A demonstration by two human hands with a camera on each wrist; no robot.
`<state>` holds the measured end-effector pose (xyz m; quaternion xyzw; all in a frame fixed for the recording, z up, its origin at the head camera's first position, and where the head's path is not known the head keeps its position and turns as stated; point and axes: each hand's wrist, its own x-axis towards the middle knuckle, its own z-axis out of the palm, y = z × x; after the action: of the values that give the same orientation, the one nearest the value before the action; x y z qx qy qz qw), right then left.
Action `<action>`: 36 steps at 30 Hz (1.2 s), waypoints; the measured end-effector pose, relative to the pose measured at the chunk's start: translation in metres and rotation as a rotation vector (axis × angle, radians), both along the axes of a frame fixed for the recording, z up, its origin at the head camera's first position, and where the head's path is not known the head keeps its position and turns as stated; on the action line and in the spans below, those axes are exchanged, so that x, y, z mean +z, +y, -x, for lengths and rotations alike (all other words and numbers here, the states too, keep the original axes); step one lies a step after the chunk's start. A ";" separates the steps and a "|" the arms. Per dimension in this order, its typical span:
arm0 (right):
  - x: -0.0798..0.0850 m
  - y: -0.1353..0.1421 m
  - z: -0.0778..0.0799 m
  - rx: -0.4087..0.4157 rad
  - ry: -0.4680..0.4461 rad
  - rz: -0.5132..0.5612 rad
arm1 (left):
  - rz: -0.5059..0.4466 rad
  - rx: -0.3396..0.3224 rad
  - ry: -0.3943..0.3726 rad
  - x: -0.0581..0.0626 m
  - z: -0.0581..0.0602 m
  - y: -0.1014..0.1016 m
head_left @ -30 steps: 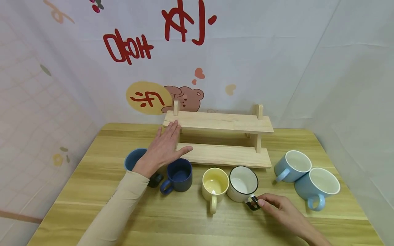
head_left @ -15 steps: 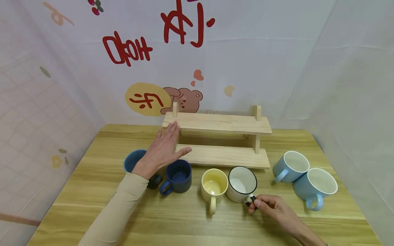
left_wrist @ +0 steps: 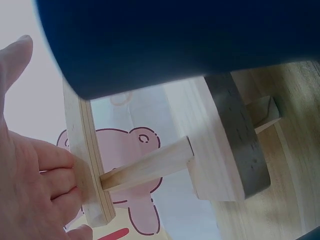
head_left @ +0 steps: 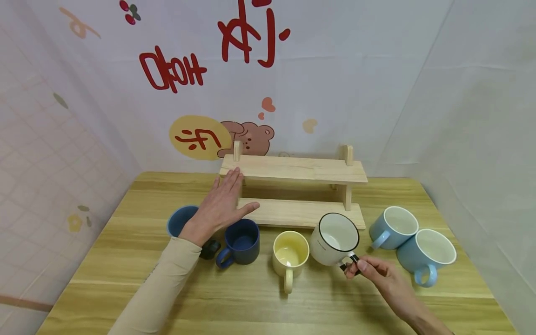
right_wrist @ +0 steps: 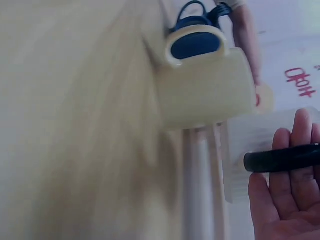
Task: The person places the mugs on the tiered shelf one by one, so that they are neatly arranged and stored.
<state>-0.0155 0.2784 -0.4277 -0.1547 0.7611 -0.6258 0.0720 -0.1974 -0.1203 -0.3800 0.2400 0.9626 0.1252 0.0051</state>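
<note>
Left hand (head_left: 222,204): fingers extended, touching the left end of the shelf (head_left: 293,168), top board. Navy mug (head_left: 244,243) and yellow mug (head_left: 291,253) stand in front. White mug (head_left: 328,246) just right of the yellow, tilted, before the lower board. Right hand (head_left: 383,278) pinches its black handle (right_wrist: 275,160). Base clearance from table (head_left: 234,302) uncertain; right wrist view blurred. Risk, judged: handle-only grip could let the mug swing, knocking yellow mug or board edge.
</note>
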 end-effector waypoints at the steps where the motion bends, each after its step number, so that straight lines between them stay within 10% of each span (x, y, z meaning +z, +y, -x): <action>1: 0.004 -0.001 0.001 -0.013 0.020 -0.004 | 0.000 0.000 -0.001 0.000 0.000 0.000; 15: 0.051 -0.013 0.024 -0.241 0.093 -0.071 | 0.003 0.002 0.020 -0.001 -0.002 -0.001; 36: 0.083 -0.027 0.084 -0.315 0.138 0.262 | -0.027 0.007 0.024 -0.001 -0.002 0.000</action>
<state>-0.0996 0.2518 -0.3449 -0.0841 0.6912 -0.7108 -0.0997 -0.1949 -0.1201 -0.3811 0.2383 0.9617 0.1354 -0.0100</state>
